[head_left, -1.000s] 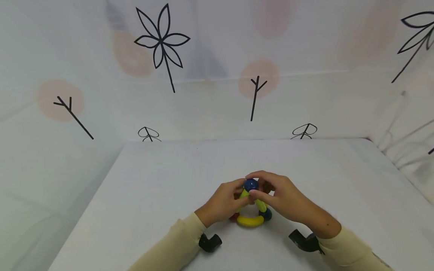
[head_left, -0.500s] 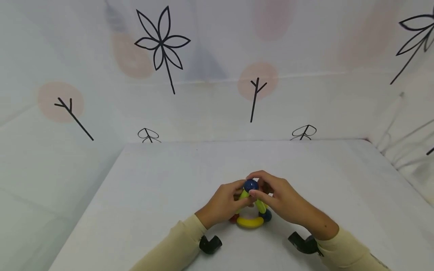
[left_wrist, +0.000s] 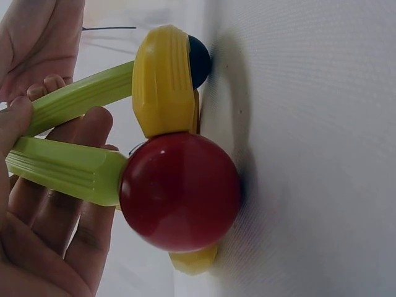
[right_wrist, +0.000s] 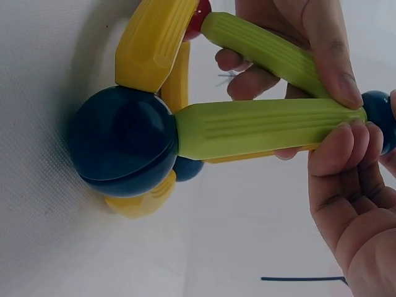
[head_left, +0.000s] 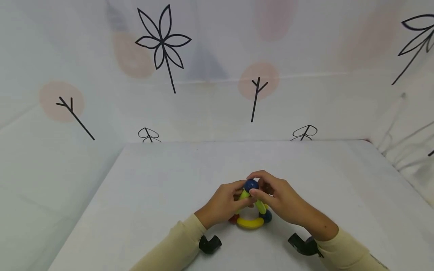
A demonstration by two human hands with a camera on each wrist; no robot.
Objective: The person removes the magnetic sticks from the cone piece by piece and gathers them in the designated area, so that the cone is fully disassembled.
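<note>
A toy frame of magnetic sticks and balls stands on the white table. Its base joins curved yellow sticks (head_left: 250, 223) with a red ball (left_wrist: 180, 192) and blue balls (right_wrist: 124, 141). Green sticks (right_wrist: 266, 128) lean inward from the base to a blue ball (head_left: 251, 185) at the top. My left hand (head_left: 222, 203) grips the green sticks near their upper ends, thumb in front and fingers behind. My right hand (head_left: 279, 197) pinches the top blue ball between thumb and fingers. In the right wrist view, its other fingertips touch the green stick's end. A further yellow stick is mostly hidden behind.
The white table (head_left: 162, 188) stretches to a pale backdrop (head_left: 210, 109) printed with leaves and twigs. Black elbow-shaped pieces (head_left: 210, 244) sit beneath the wrists, partly covered by the sleeves.
</note>
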